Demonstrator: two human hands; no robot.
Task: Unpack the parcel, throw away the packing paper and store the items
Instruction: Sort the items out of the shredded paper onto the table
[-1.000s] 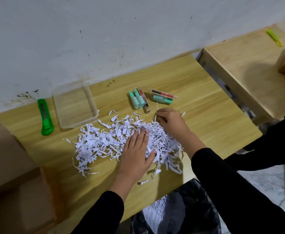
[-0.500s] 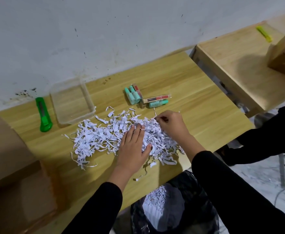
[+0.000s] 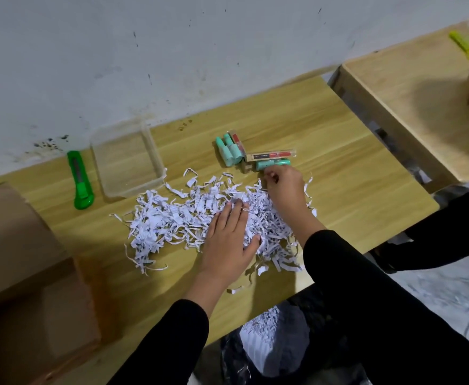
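Note:
White shredded packing paper (image 3: 172, 218) lies in a loose heap on the wooden table (image 3: 352, 173). My left hand (image 3: 227, 240) rests flat on the heap, fingers straight. My right hand (image 3: 283, 190) is at the heap's far edge with its fingers curled, right beside a teal tube (image 3: 273, 163). What those fingers hold, if anything, is hidden. Behind it lie a clear tube with red inside (image 3: 269, 155) and several more teal tubes (image 3: 229, 152). A clear plastic container (image 3: 155, 159) stands to the left of the tubes.
A green box cutter (image 3: 80, 179) lies left of the container. An open cardboard box (image 3: 19, 259) fills the near left. Below the table edge a black bin bag (image 3: 291, 345) holds shredded paper. A second table (image 3: 408, 107) stands at the right, bearing a yellow cutter (image 3: 462, 45).
My right hand has moved from the heap's edge up to the teal tube. My left hand has stayed pressed on the paper.

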